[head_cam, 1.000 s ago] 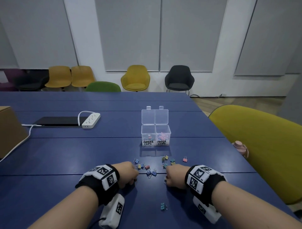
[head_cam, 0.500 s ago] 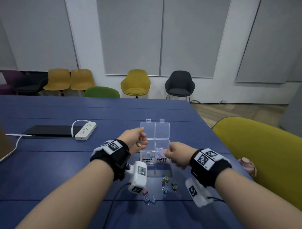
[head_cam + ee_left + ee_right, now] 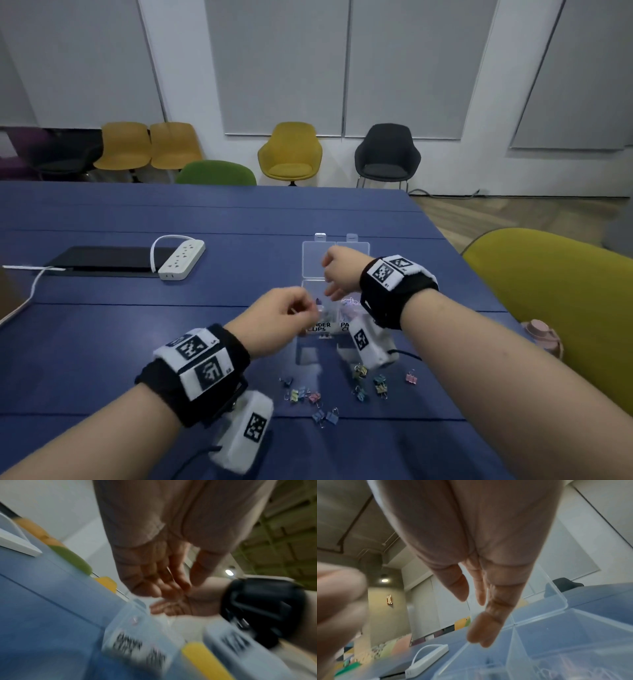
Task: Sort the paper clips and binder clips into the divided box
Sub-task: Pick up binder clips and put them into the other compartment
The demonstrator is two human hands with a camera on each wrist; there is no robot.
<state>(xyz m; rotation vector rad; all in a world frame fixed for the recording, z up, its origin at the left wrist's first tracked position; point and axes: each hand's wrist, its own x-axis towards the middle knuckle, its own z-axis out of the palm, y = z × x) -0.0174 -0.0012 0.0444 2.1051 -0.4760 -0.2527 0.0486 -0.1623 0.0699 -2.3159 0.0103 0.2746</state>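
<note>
Over the divided box [image 3: 317, 255] hover the loosely curled left hand [image 3: 274, 320] and open-fingered right hand [image 3: 340, 272], neither visibly holding anything.

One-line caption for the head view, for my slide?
Both hands, left hand and right hand, over the divided box; binder clips wait on table.

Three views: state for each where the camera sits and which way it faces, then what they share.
Head: worn on the head, facing forward and down over the blue table; both forearms, the left hand and the right hand show.
Left wrist: under the left wrist, facing along the palm toward the divided box; blurred.
Right wrist: under the right wrist, facing along straight fingers into the box's compartments.
Shared: all three show the divided box; the head and right-wrist views also share the power strip.
</note>
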